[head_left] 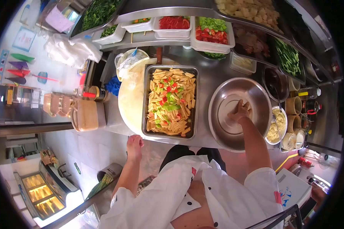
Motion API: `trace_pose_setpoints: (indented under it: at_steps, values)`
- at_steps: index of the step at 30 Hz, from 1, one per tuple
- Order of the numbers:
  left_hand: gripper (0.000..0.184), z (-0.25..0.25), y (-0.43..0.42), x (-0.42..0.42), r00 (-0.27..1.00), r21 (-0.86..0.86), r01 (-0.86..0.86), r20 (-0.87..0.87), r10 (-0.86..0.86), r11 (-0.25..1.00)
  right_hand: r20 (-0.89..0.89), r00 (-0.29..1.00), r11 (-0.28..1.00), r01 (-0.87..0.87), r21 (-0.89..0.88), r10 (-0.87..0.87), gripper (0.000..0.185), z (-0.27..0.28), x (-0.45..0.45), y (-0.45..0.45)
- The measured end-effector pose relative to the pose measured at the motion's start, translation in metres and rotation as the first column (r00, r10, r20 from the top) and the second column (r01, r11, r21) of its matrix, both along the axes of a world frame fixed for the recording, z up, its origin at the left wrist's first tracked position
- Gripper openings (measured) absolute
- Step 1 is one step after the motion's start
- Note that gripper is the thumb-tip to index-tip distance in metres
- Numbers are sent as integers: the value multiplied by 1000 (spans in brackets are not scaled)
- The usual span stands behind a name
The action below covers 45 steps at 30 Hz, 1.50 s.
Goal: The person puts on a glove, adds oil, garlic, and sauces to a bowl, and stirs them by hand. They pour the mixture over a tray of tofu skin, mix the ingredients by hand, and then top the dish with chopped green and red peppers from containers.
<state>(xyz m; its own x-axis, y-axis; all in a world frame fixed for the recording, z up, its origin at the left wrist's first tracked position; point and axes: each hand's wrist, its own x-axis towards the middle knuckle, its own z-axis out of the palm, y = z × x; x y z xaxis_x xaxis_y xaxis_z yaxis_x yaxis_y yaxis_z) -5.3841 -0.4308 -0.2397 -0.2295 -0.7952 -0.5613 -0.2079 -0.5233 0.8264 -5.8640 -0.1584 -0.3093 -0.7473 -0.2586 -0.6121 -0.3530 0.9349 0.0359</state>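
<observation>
My right hand (240, 112) reaches into a large stainless steel bowl (221, 93), its fingers spread low inside; I make out no food in the bowl. Left of the bowl, a deep metal tray (198, 103) holds pale cut strips (172, 114), perhaps tofu skin, topped with red and green pepper pieces (171, 97). My left hand (135, 147) hovers by the counter edge near the tray's lower left corner, fingers curled in with nothing visible in them. Under the tray's left side lies a round pale cutting board (130, 103).
Tubs of chopped peppers (212, 36) and trays of greens (286, 57) line the rack at the back. Right of the bowl stand a bowl of minced garlic-like paste (281, 124) and several seasoning jars (293, 105). A cleaver-like handle (159, 55) lies behind the tray. A plastic container (88, 116) sits left.
</observation>
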Motion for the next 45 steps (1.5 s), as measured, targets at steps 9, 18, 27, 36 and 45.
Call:
trace_pose_setpoints:
  at_steps: [9,18,27,36,45]
  values:
    - [25,59,3,-86,923,-231,210,-273,-271,950,27,999,997,43,70,-45,126,16,4,-12]
    - [22,-5,45,-15,993,425,-6,-103,55,905,-54,997,999,53,4,-53,124,-7,2,7]
    - [16,-59,52,-51,905,514,-60,-333,263,856,20,995,995,94,-41,-94,121,10,10,7]
    - [17,48,34,-28,898,504,53,-402,180,862,5,999,999,40,31,-41,125,16,1,5]
    - [22,194,18,-44,810,395,226,-584,54,890,39,993,992,114,-58,-112,125,32,12,15]
